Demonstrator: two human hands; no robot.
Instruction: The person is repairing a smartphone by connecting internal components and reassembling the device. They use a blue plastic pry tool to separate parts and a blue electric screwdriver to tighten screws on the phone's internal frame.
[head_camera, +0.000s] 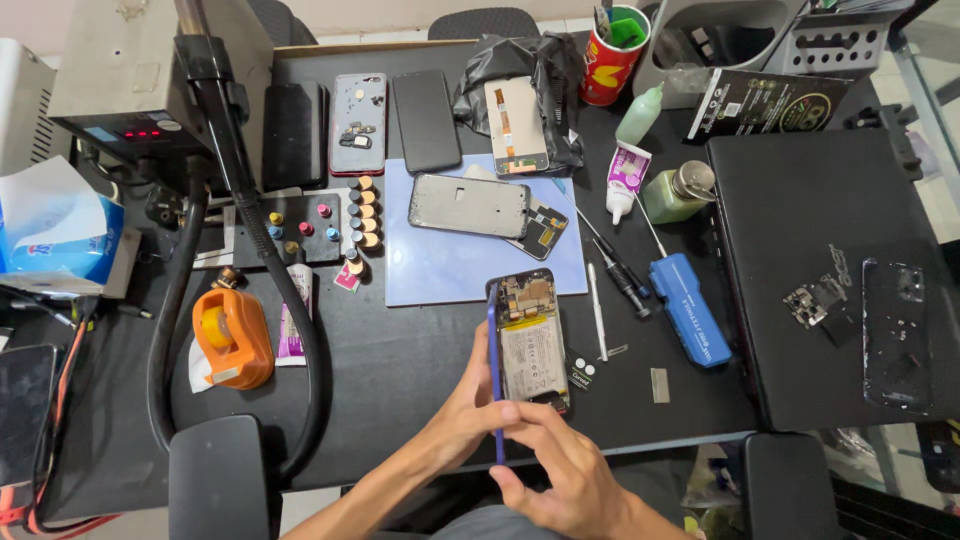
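Observation:
I hold an opened smartphone (527, 338) upright-ish over the black table, its back cover off so the battery and circuit board show. My left hand (470, 400) grips its left edge along the blue frame. My right hand (560, 460) is at the phone's bottom end, with fingers curled around the lower corner. Just right of the phone lie a small black camera-like part (581, 373) and a white spudger tool (597, 312).
A blue work mat (440, 270) holds a phone frame (468, 205) and another board part. Screwdrivers (620, 270), a blue case (690, 310), glue bottles, a closed black laptop (820, 270), an orange tape dispenser (232, 338), a hot-air station (130, 80) and its hose surround the spot.

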